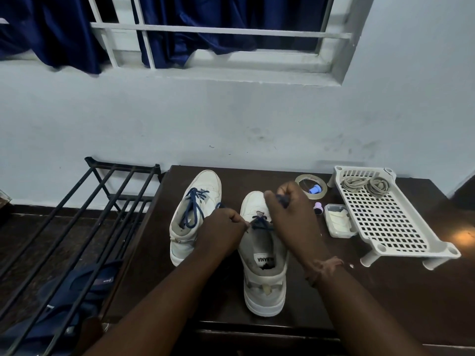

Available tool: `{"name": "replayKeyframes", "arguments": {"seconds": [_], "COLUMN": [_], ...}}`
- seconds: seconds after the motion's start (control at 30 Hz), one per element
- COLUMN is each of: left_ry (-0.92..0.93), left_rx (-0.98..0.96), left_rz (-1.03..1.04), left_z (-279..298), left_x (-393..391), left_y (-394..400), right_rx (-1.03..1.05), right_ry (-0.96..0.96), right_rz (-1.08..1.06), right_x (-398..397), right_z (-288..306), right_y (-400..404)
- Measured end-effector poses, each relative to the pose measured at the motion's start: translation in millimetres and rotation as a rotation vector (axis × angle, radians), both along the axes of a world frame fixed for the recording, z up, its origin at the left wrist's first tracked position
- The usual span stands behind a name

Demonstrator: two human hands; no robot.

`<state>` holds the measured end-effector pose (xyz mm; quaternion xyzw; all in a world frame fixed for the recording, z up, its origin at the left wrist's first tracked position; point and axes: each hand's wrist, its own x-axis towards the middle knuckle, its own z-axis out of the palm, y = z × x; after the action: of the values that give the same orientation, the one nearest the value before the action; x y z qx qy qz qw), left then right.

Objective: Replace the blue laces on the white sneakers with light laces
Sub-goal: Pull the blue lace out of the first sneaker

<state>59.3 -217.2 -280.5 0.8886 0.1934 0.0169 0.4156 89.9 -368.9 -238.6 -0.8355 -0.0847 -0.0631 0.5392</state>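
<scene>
Two white sneakers stand on the dark table, toes toward the wall. The left sneaker carries a loose blue lace across its tongue. The right sneaker has its blue lace only in the eyelets near the toe. My left hand pinches that sneaker's left edge beside the lace. My right hand is raised over the toe and grips a pulled-out stretch of the blue lace. Two coils of light laces lie at the far end of a white perforated tray on the right.
A roll of clear tape with a small blue cap inside, a small purple item and a clear box of white material sit between the sneakers and the tray. A black metal rack stands left of the table.
</scene>
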Motion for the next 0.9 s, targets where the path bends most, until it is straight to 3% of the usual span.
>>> {"name": "replayKeyframes", "arguments": {"seconds": [0.07,0.17,0.23,0.3,0.37,0.5,0.57,0.67,0.77,0.9], "left_ry": [0.007,0.020,0.022,0.021,0.021,0.028,0.034,0.042,0.044,-0.013], "left_rx": [0.015,0.017,0.005,0.004,-0.015,-0.028,-0.014,-0.006,-0.016,-0.060], "left_rz": [0.001,0.009,0.016,0.018,0.020,0.026,0.022,0.030,0.034,0.041], "left_z": [-0.1,0.2,0.3,0.7,1.1,2.2,2.6,2.3,2.8,3.7], "left_x": [0.7,1.1,0.3,-0.5,-0.6,-1.0,-0.8,-0.7,-0.8,-1.6], "left_y": [0.2,0.3,0.4,0.3,0.4,-0.4,-0.9,-0.7,-2.2,-8.8], "right_rx": [-0.355,-0.957,-1.043,-0.792,-0.412,0.451,0.638,0.714,0.321,0.066], "right_ry": [-0.109,-0.096,-0.083,-0.088,-0.026,0.264,0.258,0.213,0.112,-0.066], "right_rz": [0.107,0.154,0.109,0.024,-0.041,-0.161,-0.222,-0.184,-0.146,-0.207], "right_x": [1.9,-0.4,-3.7,-1.9,8.5,12.5,12.9,21.1,17.3,16.9], "right_z": [-12.3,-22.1,-18.9,-15.2,-8.8,21.1,33.9,33.8,18.2,9.0], "right_y": [0.0,3.4,5.3,4.4,-1.6,-13.3,-22.7,-34.5,-32.9,-29.8]}}
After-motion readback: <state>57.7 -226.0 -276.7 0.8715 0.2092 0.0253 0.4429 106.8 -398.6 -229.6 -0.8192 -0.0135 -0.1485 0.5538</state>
